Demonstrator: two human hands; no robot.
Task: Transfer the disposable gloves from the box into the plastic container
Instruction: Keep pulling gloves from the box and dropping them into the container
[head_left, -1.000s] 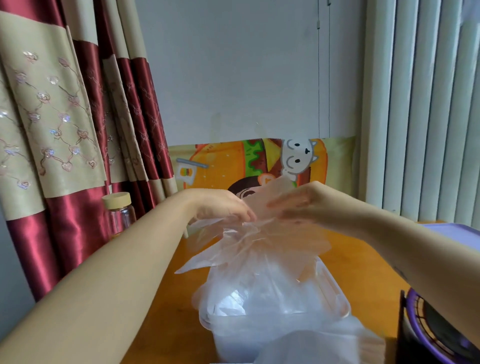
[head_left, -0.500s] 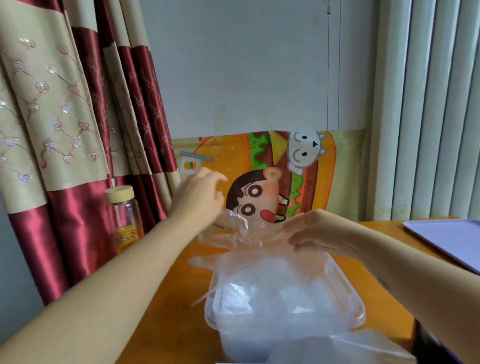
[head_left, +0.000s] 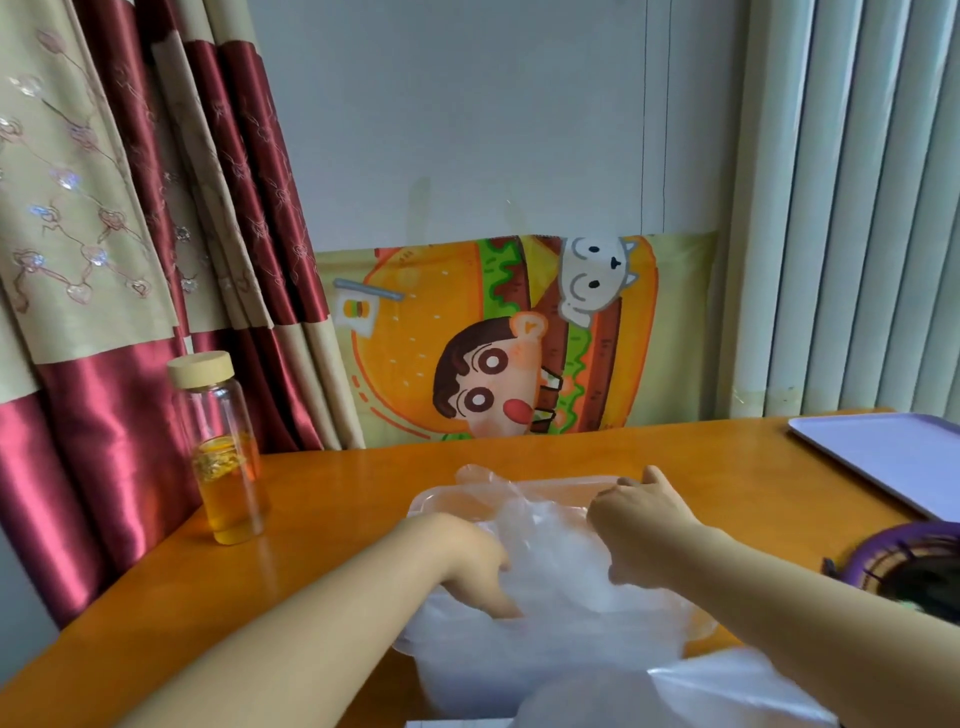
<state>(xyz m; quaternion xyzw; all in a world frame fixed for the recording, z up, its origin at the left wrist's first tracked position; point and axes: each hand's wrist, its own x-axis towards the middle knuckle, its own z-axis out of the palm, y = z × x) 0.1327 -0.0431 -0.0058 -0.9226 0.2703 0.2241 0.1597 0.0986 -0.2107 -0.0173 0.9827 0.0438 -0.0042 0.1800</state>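
On the bench (head_left: 363, 493), a container (head_left: 431, 501) sits at the near middle with gloves (head_left: 556, 561) piled in it. The left grip (head_left: 467, 561) and right grip (head_left: 639, 519) are side by side on the pile. A bottle (head_left: 223, 452) stands to the left, a tray (head_left: 883, 457) lies far right, and a basket (head_left: 909, 566) sits at the near right edge. Behind are a curtain (head_left: 104, 260) on the left, a cloth (head_left: 498, 343) against the wall, and blinds (head_left: 857, 208) on the right.
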